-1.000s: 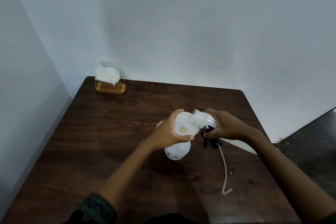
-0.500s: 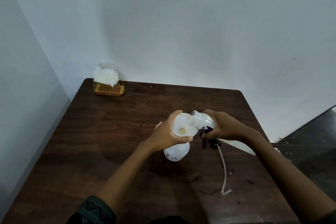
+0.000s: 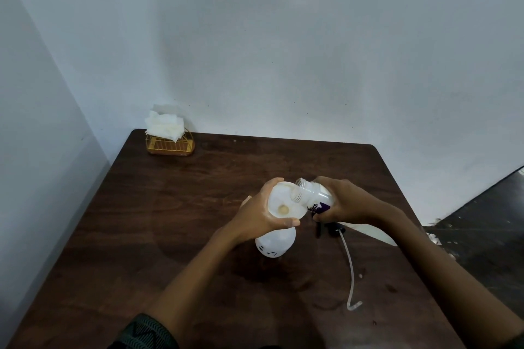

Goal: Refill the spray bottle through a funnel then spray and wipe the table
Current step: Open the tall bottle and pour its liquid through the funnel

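Barely moved since a second ago — my left hand [image 3: 263, 214] gripping the funnel [image 3: 283, 201] seated in the spray bottle [image 3: 273, 244], middle of the table [image 3: 170, 221], my right hand [image 3: 348, 201] wrapped round the tilted refill bottle [image 3: 314, 195], its mouth over the funnel — detached sprayer tube [image 3: 351, 263] lying just right.

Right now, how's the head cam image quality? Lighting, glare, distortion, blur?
Head view: dim, flat light, no glare or hard shadows on the table. Head view: wide-angle warp splays the table edges, tilts the wall corner. Head view: purple label on the small bottle too soft to read.
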The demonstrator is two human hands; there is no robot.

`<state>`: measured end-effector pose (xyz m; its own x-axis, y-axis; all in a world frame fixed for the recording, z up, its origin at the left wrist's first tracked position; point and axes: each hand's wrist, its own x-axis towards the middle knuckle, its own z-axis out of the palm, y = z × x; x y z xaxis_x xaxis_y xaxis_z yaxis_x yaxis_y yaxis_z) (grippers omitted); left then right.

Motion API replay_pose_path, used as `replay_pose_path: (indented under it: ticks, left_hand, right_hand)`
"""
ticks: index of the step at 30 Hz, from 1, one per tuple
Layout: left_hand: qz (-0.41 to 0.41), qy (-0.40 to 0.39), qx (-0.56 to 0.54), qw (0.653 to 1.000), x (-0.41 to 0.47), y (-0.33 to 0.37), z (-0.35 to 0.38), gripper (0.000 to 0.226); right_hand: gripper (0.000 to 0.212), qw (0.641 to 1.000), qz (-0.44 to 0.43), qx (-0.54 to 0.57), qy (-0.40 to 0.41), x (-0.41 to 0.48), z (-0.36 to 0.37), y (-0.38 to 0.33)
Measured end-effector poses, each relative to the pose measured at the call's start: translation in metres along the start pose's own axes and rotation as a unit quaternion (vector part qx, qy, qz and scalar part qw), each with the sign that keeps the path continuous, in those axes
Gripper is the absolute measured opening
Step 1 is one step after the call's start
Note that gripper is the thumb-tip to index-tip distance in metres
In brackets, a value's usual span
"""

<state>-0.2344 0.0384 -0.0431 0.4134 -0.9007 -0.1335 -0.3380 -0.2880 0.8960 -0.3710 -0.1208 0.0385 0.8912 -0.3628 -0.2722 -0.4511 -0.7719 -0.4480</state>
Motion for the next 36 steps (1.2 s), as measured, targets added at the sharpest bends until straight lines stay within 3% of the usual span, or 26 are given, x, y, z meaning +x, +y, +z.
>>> replay_pose_path:
  ticks: [36]
  left_hand:
    - [0.005,0.0,-0.02,1.0,0.006,-0.011,0.003,0.1]
  right_hand:
    - [0.049,1.0,-0.005,-0.011,-0.019,0.0,-0.004,-0.001]
